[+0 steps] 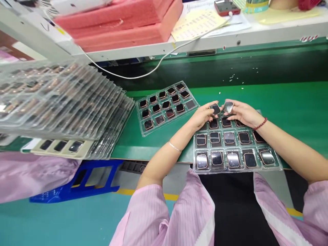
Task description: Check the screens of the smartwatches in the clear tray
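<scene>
My left hand (204, 115) is closed on a dark-faced smartwatch case (215, 109) with a gold-coloured rim. Close beside it, my right hand (242, 112) grips a second watch case (228, 106), whose visible face looks silvery and bright. Both hands are over the far edge of a clear plastic tray (208, 147). Square watch cases such as this one (244, 138) fill rows of its pockets, and my hands and wrists cover part of the far row. Farther left lies another clear tray (167, 120) of dark watch cases, with a flat grey pocket at its right end.
Many filled trays (58, 99) are stacked at the left. A white cable (133, 78) hangs from the shelf (143, 51), which carries red foam blocks (123, 24), papers (197, 25) and a phone-like device (227, 7). Another person's pink sleeve (36, 174) shows at left, near a blue plastic frame (77, 184).
</scene>
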Demonstrator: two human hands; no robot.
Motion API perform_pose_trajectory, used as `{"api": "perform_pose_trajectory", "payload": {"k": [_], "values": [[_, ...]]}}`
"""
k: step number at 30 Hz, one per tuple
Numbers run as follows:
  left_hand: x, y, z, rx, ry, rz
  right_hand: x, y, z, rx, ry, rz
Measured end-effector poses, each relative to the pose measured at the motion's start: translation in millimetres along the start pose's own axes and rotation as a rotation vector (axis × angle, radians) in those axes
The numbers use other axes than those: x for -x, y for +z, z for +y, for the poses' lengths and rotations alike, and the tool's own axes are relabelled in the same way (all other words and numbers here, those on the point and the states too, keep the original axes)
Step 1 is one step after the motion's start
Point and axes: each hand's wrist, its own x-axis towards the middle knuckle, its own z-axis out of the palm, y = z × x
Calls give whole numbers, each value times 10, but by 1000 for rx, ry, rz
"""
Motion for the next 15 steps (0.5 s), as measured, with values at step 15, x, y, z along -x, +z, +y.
{"api": "perform_pose_trajectory", "payload": {"k": [15], "values": [[103, -49, -111, 19, -43, -109, 153, -3, 59, 106, -22, -114]]}}
